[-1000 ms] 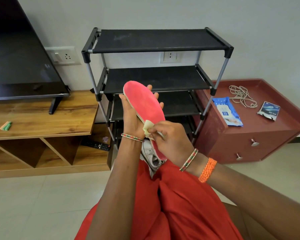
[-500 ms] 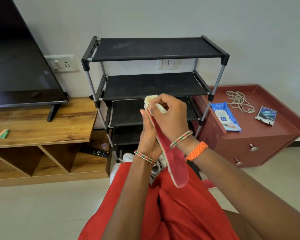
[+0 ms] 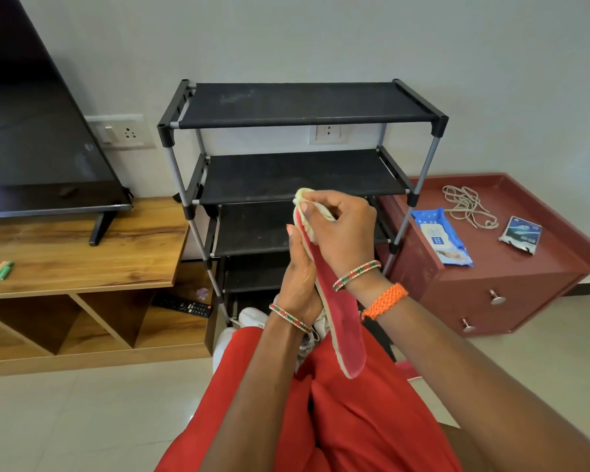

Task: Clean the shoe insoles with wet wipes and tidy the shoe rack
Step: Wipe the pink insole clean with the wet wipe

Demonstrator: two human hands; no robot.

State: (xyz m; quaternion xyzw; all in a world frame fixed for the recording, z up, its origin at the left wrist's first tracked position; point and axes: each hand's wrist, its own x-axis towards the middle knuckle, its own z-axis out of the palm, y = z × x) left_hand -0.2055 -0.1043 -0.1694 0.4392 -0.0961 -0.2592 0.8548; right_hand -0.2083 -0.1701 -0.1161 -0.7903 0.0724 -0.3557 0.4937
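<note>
Both forearms raised together, left hand [image 3: 300, 284] cupped upright, right hand [image 3: 344, 229] in a closed pinching grip

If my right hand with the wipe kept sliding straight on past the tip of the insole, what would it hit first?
Probably the shoe rack: the right hand points up and away, toward its middle shelves. Depth is unclear, so there may be free space first.

The insole [image 3: 338, 321] gripped between both hands is red-pink with a pale tan edge. The wipe [image 3: 305, 195] at its upper end is pale yellow. Behind the grip, the shoe rack [image 3: 297, 103] has black shelves and grey poles. To the right, the wipes pack [image 3: 440, 236] is blue and white on a dark red cabinet [image 3: 491, 284].
</note>
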